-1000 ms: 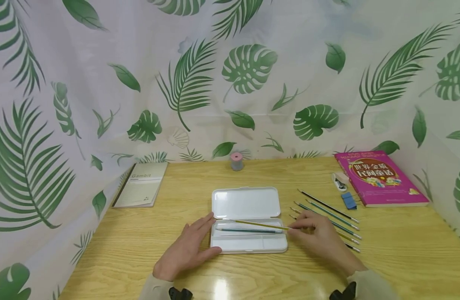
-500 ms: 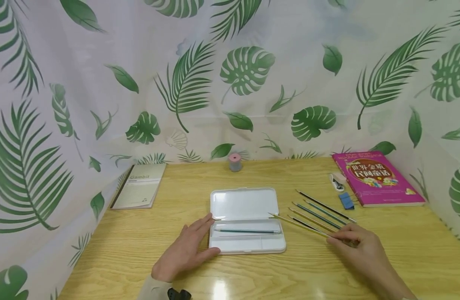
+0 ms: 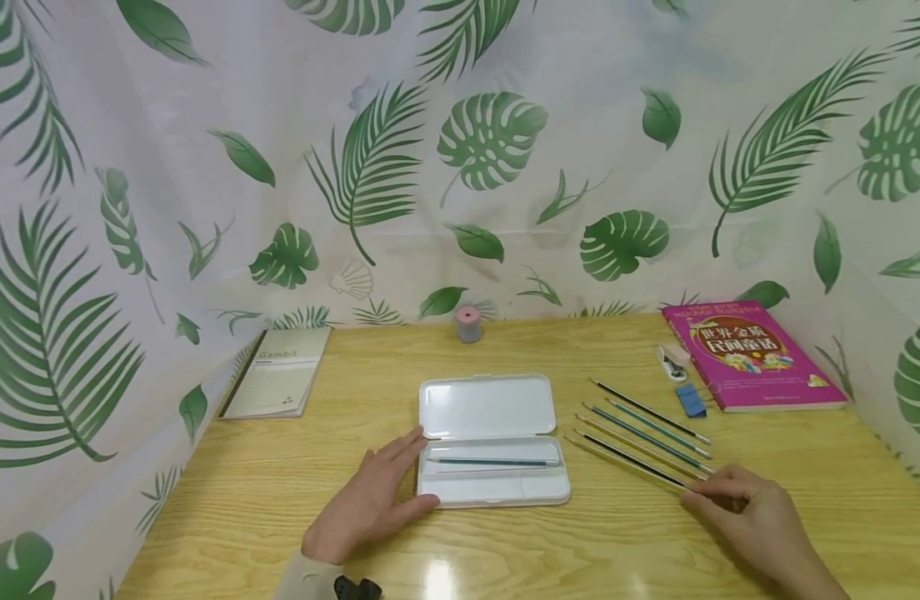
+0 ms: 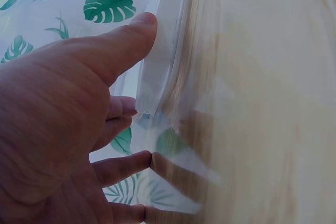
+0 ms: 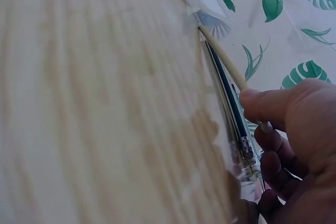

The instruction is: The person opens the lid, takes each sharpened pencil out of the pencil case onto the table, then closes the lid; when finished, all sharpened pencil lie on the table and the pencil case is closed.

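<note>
At the table's right side, the right hand (image 3: 752, 521) pinches the end of a yellow pencil (image 3: 625, 461) lying beside four loose pencils (image 3: 647, 425); the right wrist view alone shows thumb and fingers (image 5: 273, 103) clamped on its ferrule. Left of them, the left hand (image 3: 373, 500) rests flat, fingers straight, against the open white pencil case (image 3: 490, 500), which holds one teal pencil (image 3: 493, 461).

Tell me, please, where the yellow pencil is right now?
In the head view the yellow pencil is right of the pencil case, its end pinched by the right hand.
</note>
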The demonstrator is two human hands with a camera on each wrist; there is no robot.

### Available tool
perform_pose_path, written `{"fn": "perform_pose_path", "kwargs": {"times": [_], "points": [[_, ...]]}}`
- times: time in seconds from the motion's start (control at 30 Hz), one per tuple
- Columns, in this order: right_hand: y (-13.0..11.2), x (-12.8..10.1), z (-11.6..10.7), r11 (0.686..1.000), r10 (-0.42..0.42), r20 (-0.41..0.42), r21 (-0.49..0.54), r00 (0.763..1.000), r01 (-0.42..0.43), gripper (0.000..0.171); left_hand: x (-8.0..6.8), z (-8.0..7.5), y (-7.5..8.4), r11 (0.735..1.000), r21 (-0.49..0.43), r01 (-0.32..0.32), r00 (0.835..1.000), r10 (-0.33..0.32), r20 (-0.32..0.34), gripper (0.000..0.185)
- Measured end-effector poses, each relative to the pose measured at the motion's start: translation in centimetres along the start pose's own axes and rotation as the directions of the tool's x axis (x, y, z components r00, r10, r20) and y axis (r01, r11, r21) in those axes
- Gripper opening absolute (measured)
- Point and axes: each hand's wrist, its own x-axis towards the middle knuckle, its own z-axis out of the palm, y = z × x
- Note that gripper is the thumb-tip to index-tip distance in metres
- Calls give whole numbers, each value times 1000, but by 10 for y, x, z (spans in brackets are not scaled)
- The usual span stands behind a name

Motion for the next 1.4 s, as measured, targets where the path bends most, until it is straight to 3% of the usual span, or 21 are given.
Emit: {"fn": "perform_pose_path", "kwargs": {"times": [0.47,0.8,1.07,1.27,1.4], "points": [[3,3,5,988,-36,18,-148,999,38,9,-1,0,0,1000,-2,12,1000,-12,4,80],[2,4,5,984,-73,0,-161,997,72,13,-1,1,-1,1000,4,11,1000,-11,-6,78],[-9,6,0,992,-22,31,-124,999,26,10,0,1,-1,1000,-1,29,999,-29,23,81],[-28,21,13,986,-152,37,-56,988,154,11,0,1,-2,999,8,41,999,-41,31,81],[-45,34,29,956,-291,66,-22,955,293,14,0,2,-2,999,7,44,999,-44,31,81]]}}
